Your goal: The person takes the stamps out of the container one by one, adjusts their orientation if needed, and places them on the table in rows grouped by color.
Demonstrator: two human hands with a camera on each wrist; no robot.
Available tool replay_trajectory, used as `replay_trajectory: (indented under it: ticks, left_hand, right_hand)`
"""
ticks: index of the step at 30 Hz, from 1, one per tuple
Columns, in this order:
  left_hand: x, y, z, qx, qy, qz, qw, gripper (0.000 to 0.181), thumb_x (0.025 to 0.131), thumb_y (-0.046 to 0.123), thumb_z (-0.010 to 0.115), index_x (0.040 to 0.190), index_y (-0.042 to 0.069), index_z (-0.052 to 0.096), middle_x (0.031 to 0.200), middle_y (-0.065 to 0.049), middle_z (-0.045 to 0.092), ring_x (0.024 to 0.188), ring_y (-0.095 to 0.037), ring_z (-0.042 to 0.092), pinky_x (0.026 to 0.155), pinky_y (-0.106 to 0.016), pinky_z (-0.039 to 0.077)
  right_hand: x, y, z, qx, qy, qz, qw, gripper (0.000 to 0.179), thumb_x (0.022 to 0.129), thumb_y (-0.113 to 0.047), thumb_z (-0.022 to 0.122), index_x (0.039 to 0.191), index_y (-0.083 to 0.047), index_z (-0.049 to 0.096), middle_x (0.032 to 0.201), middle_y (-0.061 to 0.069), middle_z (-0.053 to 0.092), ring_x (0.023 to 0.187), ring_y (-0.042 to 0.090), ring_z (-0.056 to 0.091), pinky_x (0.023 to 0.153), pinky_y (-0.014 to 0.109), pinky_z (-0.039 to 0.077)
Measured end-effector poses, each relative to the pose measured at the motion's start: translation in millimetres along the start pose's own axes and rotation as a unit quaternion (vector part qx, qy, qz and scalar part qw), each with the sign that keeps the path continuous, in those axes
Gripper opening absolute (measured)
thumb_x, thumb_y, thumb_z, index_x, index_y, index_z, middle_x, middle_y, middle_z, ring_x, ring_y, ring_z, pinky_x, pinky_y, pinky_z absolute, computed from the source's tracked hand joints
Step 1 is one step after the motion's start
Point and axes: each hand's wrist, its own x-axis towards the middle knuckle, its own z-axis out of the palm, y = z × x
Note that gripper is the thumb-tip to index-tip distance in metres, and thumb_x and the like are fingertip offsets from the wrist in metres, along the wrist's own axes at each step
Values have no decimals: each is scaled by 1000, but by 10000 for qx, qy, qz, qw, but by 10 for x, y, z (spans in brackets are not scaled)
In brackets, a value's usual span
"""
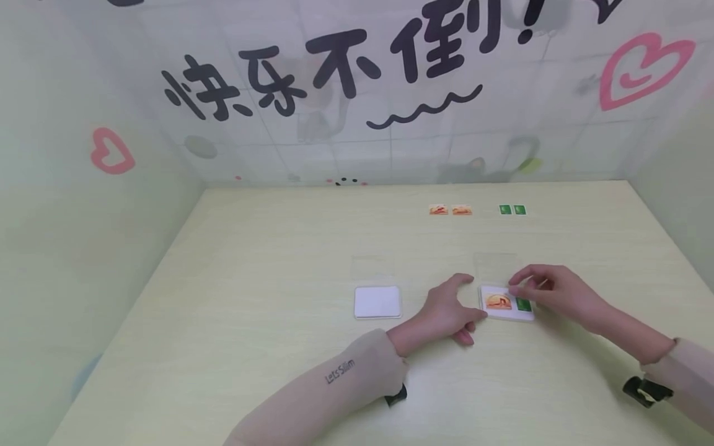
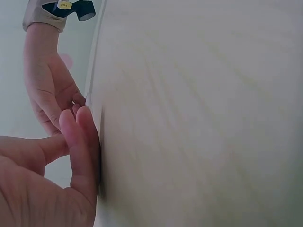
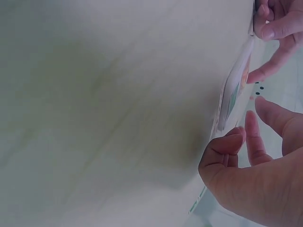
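A shallow clear case with a white insert (image 1: 506, 317) lies in front of me, its transparent lid (image 1: 495, 266) spread out behind it. On the insert lie an orange stamp-like picture (image 1: 498, 301) and a green one (image 1: 524, 304). My left hand (image 1: 449, 310) is at the case's left side, its thumb at the near left corner and its index finger stretched forward. Over the right part of the insert is my right hand (image 1: 563, 294), thumb tip near the upper edge. In the right wrist view, that hand (image 3: 265, 165) has loosely bent fingers, with nothing seen between them.
Left of the hands lies a second clear case with a plain white insert (image 1: 377, 301), its transparent lid (image 1: 372, 267) behind. Farther back are two orange pictures (image 1: 450, 210) and two green ones (image 1: 512, 210). Walls border the table (image 1: 251, 248) at the back and sides.
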Motion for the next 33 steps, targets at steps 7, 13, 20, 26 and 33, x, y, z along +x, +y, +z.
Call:
replay_trajectory:
  ticks: [7,13,20,26,33]
  left_hand:
    - [30,20,33,309,103,-20,9995,67,94,4,79,152,20,51,58,-7,56,38,-14,53,43,-27,52]
    - [33,40,71,527,191,-11,9984,66,93,4,80,151,22,52,55,-6,54,35,-13,52,41,-26,50]
    - [17,48,60,572,98,-9,9983,64,95,4,78,151,22,53,55,-6,54,35,-13,53,42,-28,52]
    - [9,36,44,516,-12,32,9987,64,95,3,77,152,21,54,56,-7,55,36,-13,53,43,-29,54]
    - [7,40,38,507,-73,58,9987,62,95,2,77,151,19,55,56,-7,55,36,-12,52,43,-28,53]
  right_hand:
    - [-34,5,70,14,100,54,9999,27,99,-13,75,121,2,71,86,3,56,74,15,47,62,24,39]
    - [-80,-5,118,-16,220,37,9998,27,98,-11,74,121,3,70,82,2,54,68,11,45,60,25,36]
    - [-131,-5,165,-138,319,6,9994,25,99,-12,74,120,1,71,81,2,54,68,11,44,60,25,36]
    - [-143,-17,209,-231,404,67,9989,27,98,-15,76,120,-1,72,84,3,53,76,15,44,62,27,36]
    - [-141,-30,230,-227,473,39,9986,26,97,-14,76,119,-1,72,78,2,50,71,15,42,59,27,34]
